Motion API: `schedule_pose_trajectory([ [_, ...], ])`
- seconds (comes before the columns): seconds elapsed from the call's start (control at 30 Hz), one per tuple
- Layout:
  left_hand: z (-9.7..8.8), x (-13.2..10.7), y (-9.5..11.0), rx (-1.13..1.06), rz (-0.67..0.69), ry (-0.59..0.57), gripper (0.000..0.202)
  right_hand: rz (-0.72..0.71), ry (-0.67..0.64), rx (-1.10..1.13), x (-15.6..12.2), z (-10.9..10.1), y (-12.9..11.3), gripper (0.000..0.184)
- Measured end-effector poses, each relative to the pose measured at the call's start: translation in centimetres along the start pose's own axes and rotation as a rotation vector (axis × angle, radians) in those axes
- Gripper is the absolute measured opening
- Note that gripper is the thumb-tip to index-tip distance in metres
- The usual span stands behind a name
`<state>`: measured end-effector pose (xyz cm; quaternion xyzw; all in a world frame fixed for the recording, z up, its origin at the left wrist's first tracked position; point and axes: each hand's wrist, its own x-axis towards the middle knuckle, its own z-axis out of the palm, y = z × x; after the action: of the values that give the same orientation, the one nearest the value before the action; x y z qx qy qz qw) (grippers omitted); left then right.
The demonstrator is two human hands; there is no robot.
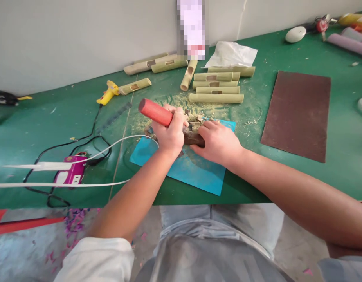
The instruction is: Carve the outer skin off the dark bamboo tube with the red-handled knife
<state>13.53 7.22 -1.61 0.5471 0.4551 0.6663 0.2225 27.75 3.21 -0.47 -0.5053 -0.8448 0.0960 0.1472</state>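
Observation:
My left hand (169,135) is closed round a tool with a red wooden handle (155,112) that sticks up and to the left; its working end is hidden behind my fingers. My right hand (218,141) presses down on a dark brown piece (193,138) lying on a blue mat (195,166), with fingers curled over it. The tool's tip meets that piece between my two hands. Pale shavings (195,113) lie piled just beyond my hands.
Several cut bamboo tubes (217,87) lie in rows behind the mat, more at the back left (153,65). A yellow glue gun (108,93), black and white cables, a pink power strip (72,172), a brown sheet (298,113) and a white bag (232,54) sit on the green table (36,125).

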Motion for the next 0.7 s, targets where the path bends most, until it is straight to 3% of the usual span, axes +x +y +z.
schedule_pose_trajectory([
  [0.37, -1.7, 0.0, 0.2, 0.1, 0.029, -0.191, 0.042, -0.024, 0.002, -0.022, -0.4, 0.0, -0.4, 0.027],
  [0.7, -2.0, -0.4, -0.1, 0.137, 0.066, -0.167, 0.035, -0.033, -0.009, -0.028, -0.5, 0.0, -0.5, 0.027],
])
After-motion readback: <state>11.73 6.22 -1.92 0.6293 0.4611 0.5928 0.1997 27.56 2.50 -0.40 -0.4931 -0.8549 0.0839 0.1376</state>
